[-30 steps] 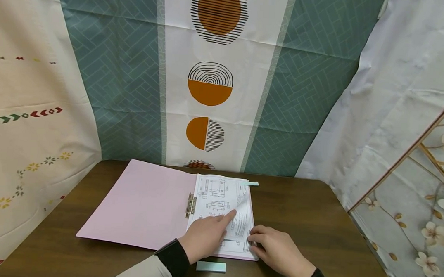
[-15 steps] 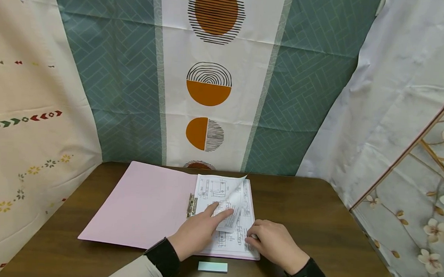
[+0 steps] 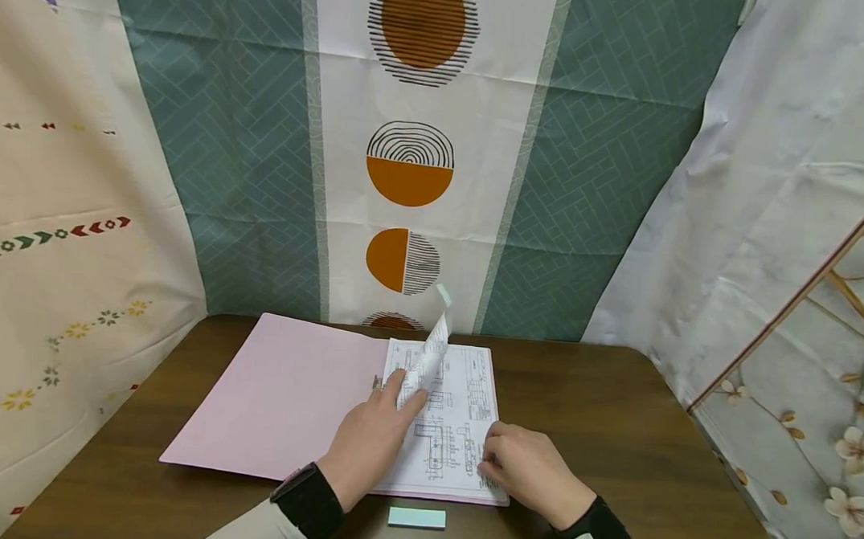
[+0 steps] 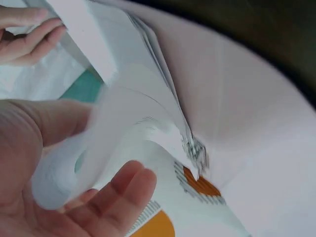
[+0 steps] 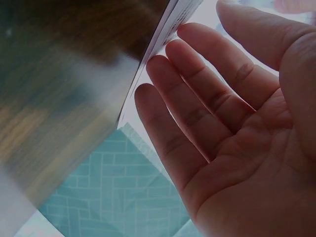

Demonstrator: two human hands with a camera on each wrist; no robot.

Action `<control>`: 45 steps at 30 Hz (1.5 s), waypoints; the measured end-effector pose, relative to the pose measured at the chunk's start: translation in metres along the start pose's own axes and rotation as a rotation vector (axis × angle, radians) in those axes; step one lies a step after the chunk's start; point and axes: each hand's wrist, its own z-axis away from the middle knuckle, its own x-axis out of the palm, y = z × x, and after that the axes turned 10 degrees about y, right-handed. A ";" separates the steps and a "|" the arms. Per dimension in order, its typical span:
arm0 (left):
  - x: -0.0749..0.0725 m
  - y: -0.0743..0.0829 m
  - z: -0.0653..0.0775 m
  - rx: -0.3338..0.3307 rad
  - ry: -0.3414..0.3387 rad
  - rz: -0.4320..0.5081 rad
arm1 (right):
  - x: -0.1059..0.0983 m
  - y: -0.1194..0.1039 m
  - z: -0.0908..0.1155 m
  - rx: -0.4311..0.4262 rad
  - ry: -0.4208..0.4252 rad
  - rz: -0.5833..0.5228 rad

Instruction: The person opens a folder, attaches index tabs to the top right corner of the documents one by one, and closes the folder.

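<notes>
Lying open, the pink folder (image 3: 281, 408) is taking up the left side. The left hand (image 3: 368, 448) is holding its thumb and fingers apart, a tabbed sheet (image 3: 428, 359) curling up between them. I'm guessing it's sitting half turned: lifted, not yet flat. More drawings (image 3: 438, 451) are lying underneath, the right hand (image 3: 528, 468) resting by their edge, fingers close together, gripping nothing.
</notes>
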 end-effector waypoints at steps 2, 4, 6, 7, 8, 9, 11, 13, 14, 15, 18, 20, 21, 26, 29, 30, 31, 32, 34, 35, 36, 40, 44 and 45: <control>0.001 -0.003 0.001 -0.007 0.028 -0.036 | 0.001 0.000 0.000 -0.004 0.004 0.004; 0.001 -0.006 0.002 -0.022 0.032 -0.053 | 0.002 -0.001 0.000 -0.007 0.005 0.006; 0.001 -0.010 0.004 -0.029 0.026 -0.073 | 0.002 -0.001 0.000 -0.010 0.004 0.010; 0.001 -0.012 0.005 -0.029 0.024 -0.078 | 0.003 -0.001 0.000 -0.011 0.002 0.013; -0.001 -0.013 0.006 -0.027 0.022 -0.085 | 0.003 -0.002 0.000 -0.011 0.000 0.014; -0.002 -0.015 0.007 -0.026 0.022 -0.091 | 0.003 -0.002 0.000 -0.010 -0.003 0.016; -0.005 -0.017 0.009 -0.019 0.029 -0.110 | 0.003 -0.001 0.000 -0.005 -0.009 0.017; -0.009 -0.018 0.012 -0.012 0.033 -0.128 | 0.004 -0.001 0.000 0.001 -0.013 0.015; -0.011 -0.019 0.013 -0.008 0.034 -0.143 | 0.003 -0.001 0.000 0.004 -0.014 0.013; -0.013 -0.019 0.015 -0.002 0.030 -0.157 | 0.003 -0.001 0.000 0.008 -0.016 0.012; -0.017 -0.019 0.021 0.020 0.013 -0.198 | 0.002 -0.001 0.000 0.012 -0.018 0.011; -0.019 -0.019 0.025 0.030 -0.001 -0.214 | 0.001 -0.001 0.000 0.012 -0.016 0.013; -0.020 -0.019 0.026 0.035 -0.009 -0.223 | 0.001 -0.001 0.000 0.011 -0.014 0.014; -0.022 -0.018 0.028 0.027 -0.023 -0.265 | 0.000 -0.001 0.000 0.018 -0.009 0.011; -0.023 -0.019 0.028 0.024 -0.032 -0.298 | 0.000 -0.001 0.000 0.026 -0.011 0.008; -0.024 -0.019 0.029 0.026 -0.035 -0.306 | 0.000 -0.001 0.000 0.026 -0.011 0.008; -0.024 -0.020 0.029 0.029 -0.040 -0.313 | 0.000 -0.002 0.000 0.026 -0.013 0.009; -0.025 -0.020 0.030 0.034 -0.044 -0.320 | 0.000 -0.002 0.000 0.027 -0.014 0.009; -0.025 -0.021 0.031 0.037 -0.045 -0.324 | 0.000 -0.002 -0.001 0.028 -0.019 0.009; -0.025 -0.022 0.033 0.040 -0.044 -0.326 | 0.000 -0.003 -0.001 0.030 -0.021 0.008; -0.025 -0.022 0.034 0.041 -0.043 -0.329 | -0.001 -0.003 -0.001 0.031 -0.024 0.006; -0.023 -0.025 0.039 0.041 -0.032 -0.345 | -0.001 -0.004 0.000 0.034 -0.021 0.009; -0.022 -0.027 0.044 0.033 -0.052 -0.385 | -0.002 -0.005 0.000 0.027 -0.005 0.015; -0.021 -0.028 0.045 0.032 -0.065 -0.397 | -0.002 -0.006 0.000 0.027 -0.003 0.014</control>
